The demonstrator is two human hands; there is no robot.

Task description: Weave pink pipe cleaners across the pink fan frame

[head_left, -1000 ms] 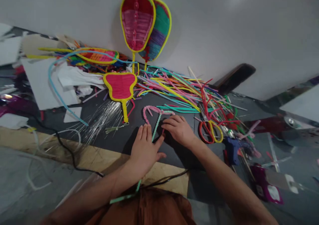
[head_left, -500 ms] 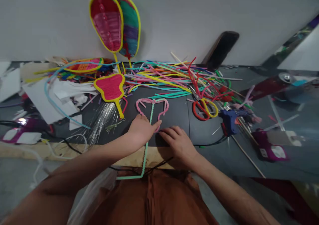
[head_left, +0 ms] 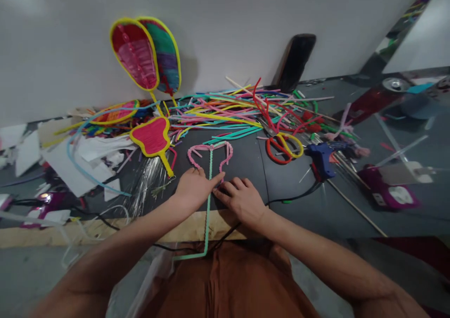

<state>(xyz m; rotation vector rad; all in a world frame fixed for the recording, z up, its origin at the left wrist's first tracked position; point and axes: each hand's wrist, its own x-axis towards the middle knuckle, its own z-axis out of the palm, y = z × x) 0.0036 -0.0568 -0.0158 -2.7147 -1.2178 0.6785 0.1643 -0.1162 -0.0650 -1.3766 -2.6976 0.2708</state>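
Observation:
A pink pipe-cleaner outline (head_left: 228,155), curved into two lobes at the top, lies on the dark table. A twisted light-green pipe-cleaner stem (head_left: 207,219) runs down its middle and over the table's front edge, where its end bends left. My left hand (head_left: 195,186) grips the lower part of the outline, fingers curled at its left side and thumb stretched across the stem to the right side. At the lower right end of the pink outline, my right hand (head_left: 242,198) has its thumb and index finger closed; the fingertips partly hide that end.
Behind lies a heap of coloured pipe cleaners (head_left: 218,111). A pink fan with yellow edging (head_left: 151,137) is at left. Scissors (head_left: 290,145), a blue glue gun (head_left: 321,161) and a purple device (head_left: 388,189) are at right. A phone (head_left: 297,60) leans against the wall.
My right hand has moved left and up, its fingertips now at the pink outline's lower right end. My left hand keeps its hold. The camera view has shifted and tilted slightly.

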